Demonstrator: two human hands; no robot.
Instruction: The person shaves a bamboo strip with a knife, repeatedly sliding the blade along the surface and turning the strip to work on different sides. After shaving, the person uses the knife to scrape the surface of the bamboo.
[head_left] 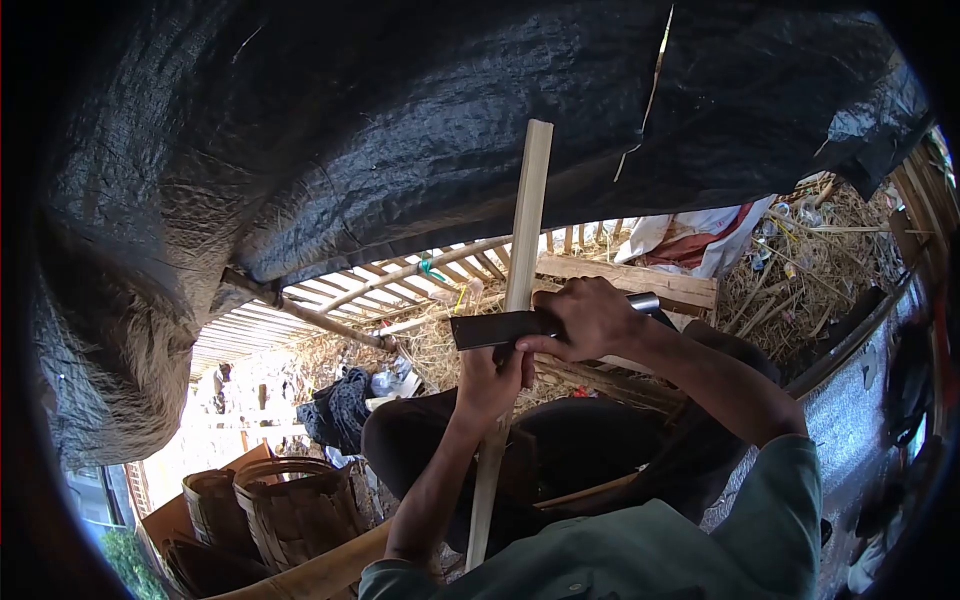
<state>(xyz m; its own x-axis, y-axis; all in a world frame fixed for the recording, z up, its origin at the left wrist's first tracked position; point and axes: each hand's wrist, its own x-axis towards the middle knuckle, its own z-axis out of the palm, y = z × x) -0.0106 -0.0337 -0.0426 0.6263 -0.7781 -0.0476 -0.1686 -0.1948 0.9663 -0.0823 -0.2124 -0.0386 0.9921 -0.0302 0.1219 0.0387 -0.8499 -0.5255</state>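
A long pale bamboo strip (528, 200) stands nearly upright in the middle of the head view, running from near my lap up past the black tarp. My left hand (490, 385) grips the strip around its middle. Just above it, my right hand (590, 318) is closed on a knife whose dark flat blade (495, 329) lies crosswise against the strip, pointing left. The knife's metal handle end (645, 302) shows past my right fingers. Below the hands are my bent legs in dark trousers (560, 450).
A black tarp (400, 130) hangs overhead. Behind the hands lie a slatted bamboo frame (400, 280), straw and a wooden plank (640, 280). Woven baskets (290, 510) stand at lower left beside a pile of dark cloth (340, 405).
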